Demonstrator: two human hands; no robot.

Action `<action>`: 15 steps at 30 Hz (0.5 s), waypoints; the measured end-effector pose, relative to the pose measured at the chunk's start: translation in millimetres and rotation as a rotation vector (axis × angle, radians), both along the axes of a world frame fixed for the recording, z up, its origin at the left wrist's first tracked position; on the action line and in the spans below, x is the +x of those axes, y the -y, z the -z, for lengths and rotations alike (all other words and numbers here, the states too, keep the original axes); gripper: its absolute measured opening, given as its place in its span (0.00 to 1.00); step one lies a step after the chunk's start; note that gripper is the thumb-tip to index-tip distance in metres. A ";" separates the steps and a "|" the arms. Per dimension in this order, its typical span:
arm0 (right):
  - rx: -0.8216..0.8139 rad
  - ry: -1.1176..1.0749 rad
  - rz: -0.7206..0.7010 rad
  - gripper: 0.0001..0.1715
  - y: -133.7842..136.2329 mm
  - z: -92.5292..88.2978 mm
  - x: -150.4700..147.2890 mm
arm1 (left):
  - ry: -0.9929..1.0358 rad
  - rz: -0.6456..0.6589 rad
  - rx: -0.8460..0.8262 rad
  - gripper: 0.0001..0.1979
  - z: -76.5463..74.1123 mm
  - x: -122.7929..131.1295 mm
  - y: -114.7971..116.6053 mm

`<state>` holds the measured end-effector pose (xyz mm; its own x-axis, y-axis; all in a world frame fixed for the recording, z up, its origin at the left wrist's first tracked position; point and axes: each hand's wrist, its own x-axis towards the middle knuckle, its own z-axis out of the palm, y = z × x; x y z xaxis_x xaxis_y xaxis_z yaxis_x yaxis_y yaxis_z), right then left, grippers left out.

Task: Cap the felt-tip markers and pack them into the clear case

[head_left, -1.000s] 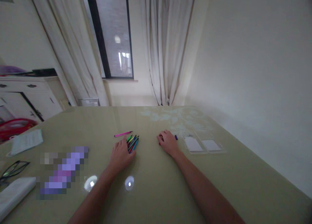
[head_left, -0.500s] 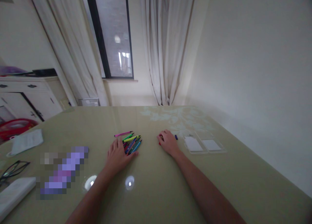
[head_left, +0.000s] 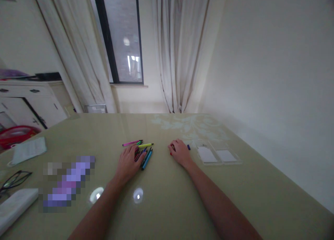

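A loose pile of coloured felt-tip pens (head_left: 147,158) lies on the glossy table. My left hand (head_left: 129,164) is down on the pile's near left side, with some pens between its thumb and curled fingers. Just beyond the fingers are a pink pen (head_left: 131,143) and a yellow pen (head_left: 146,145); blue ones show to the right of the thumb. My right hand (head_left: 180,151) rests on the table further right, its fingers bent over pens. Only a red bit by the fingertips and a dark blue end (head_left: 188,147) stick out; the rest is covered.
Right of my right hand lies a clear plastic case (head_left: 219,156) with white cards. On the left are a pixelated purple object (head_left: 70,182), a face mask (head_left: 29,150), glasses (head_left: 16,181) and a white box-like object (head_left: 17,208). A wall borders the table (head_left: 167,205) on the right.
My left hand has moved slightly right and its thumb has drawn in over the pens. The yellow pen and some blue pens have shifted. My right hand has stayed put.
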<state>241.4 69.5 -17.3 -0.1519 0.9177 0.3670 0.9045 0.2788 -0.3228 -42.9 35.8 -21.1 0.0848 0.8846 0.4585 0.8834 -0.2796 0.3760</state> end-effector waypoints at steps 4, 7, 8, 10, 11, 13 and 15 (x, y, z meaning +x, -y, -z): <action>0.021 0.018 -0.002 0.12 -0.6 0.1 -0.7 | -0.030 -0.068 0.017 0.19 -16.2 1.3 -5.9; 0.024 0.044 0.002 0.12 -0.8 -0.5 -2.0 | -0.159 -0.155 -0.051 0.18 -29.5 10.5 -13.2; 0.023 0.049 0.003 0.12 -0.7 -0.8 -2.5 | -0.209 -0.169 -0.075 0.18 -32.8 15.0 -15.9; 0.021 0.050 0.007 0.13 -0.1 -1.2 -3.0 | -0.280 -0.180 -0.111 0.18 -36.8 23.9 -21.6; 0.019 0.046 0.009 0.14 0.4 -1.5 -3.2 | -0.298 -0.183 -0.122 0.18 -37.6 27.7 -24.5; 0.015 0.034 0.008 0.15 1.6 -1.9 -3.3 | -0.303 -0.186 -0.135 0.18 -37.4 32.6 -30.1; 0.013 0.021 0.002 0.16 2.7 -2.2 -3.5 | -0.291 -0.185 -0.139 0.17 -36.5 34.1 -34.9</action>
